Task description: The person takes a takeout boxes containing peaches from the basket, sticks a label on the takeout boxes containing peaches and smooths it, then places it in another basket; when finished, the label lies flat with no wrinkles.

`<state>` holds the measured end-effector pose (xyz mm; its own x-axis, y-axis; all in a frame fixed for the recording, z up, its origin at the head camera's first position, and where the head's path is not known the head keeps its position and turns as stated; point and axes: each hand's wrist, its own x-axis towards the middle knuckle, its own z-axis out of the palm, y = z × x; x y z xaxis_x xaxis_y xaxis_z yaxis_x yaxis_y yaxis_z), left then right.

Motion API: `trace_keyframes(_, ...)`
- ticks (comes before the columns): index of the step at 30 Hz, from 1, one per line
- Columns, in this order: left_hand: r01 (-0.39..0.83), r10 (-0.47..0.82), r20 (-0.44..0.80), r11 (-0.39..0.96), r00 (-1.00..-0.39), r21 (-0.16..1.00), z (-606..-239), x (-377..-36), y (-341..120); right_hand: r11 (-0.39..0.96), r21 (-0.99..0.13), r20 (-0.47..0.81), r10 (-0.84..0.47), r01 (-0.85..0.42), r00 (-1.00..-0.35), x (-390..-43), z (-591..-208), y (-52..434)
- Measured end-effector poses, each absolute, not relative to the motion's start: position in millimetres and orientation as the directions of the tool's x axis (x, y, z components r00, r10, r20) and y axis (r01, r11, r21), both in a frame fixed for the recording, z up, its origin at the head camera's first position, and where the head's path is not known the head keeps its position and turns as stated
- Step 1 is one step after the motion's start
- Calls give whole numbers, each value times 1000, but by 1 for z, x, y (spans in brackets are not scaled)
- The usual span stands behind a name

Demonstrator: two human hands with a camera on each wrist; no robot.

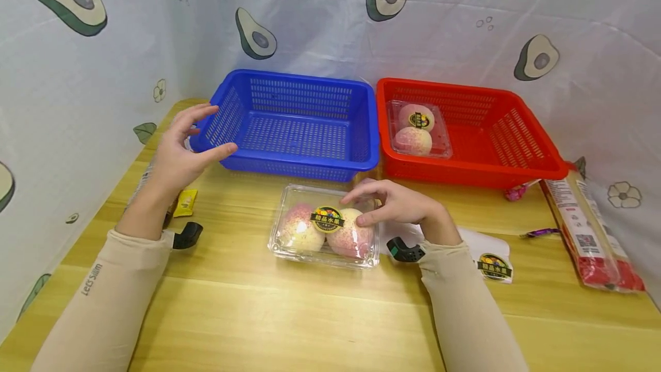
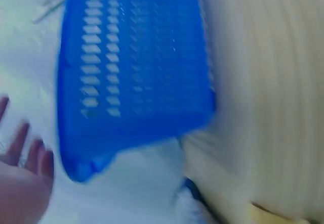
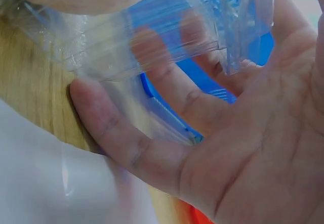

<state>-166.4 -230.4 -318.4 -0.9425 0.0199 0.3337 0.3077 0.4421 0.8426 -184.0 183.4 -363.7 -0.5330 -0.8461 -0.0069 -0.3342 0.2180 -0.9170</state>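
Fruit box (image 1: 323,227) lies lengthwise left to right, label up

Two baskets: blue basket (image 1: 294,125) upper centre, red basket (image 1: 516,148) upper right. Two clear fruit boxes: one (image 1: 322,227) centre, one (image 1: 417,129) inside red. Two hands: left hand (image 1: 181,151), right hand (image 1: 397,205).

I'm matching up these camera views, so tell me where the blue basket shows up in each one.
Head: blue basket at upper centre, left of the red basket.
Left wrist: blurred, filling the upper middle, beside the left hand.
Right wrist: partly visible behind the clear fruit box, past the right hand.
Shared landmark: the wooden table.
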Motion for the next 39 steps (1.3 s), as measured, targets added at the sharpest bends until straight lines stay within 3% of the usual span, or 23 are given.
trace_keyframes(4, 67, -136, 142, 451, -980, 890, -330, -173, -244, 180, -909, 45, -855, -377, -517, -184, -365, 180)
trace_keyframes(8, -72, -196, 5, 383, -981, 921, -341, -178, -251, 158, -899, 83, -854, -409, -513, -183, -366, 176)
trace_keyframes(15, -85, -126, -54, 255, -991, 963, -348, -186, -253, 112, -905, 125, -852, -411, -508, -182, -363, 172)
trace_keyframes(20, -94, -100, -71, 247, -992, 964, -349, -188, -250, 93, -912, 146, -836, -400, -528, -173, -353, 173)
trace_keyframes(27, -97, -106, -71, 264, -992, 960, -349, -190, -246, -22, -920, 253, -794, -390, -552, -163, -304, 202)
trace_keyframes(32, -101, -94, -79, 261, -992, 960, -350, -190, -245, -123, -953, 284, -688, -278, -668, -172, -258, 258)
trace_keyframes(35, -99, -98, -77, 253, -992, 962, -350, -188, -248, -188, -971, 229, -563, -147, -794, -183, -241, 295)
trace_keyframes(39, -103, -108, -76, 266, -991, 959, -350, -185, -253, -254, -967, 71, -305, 9, -950, -202, -234, 336)
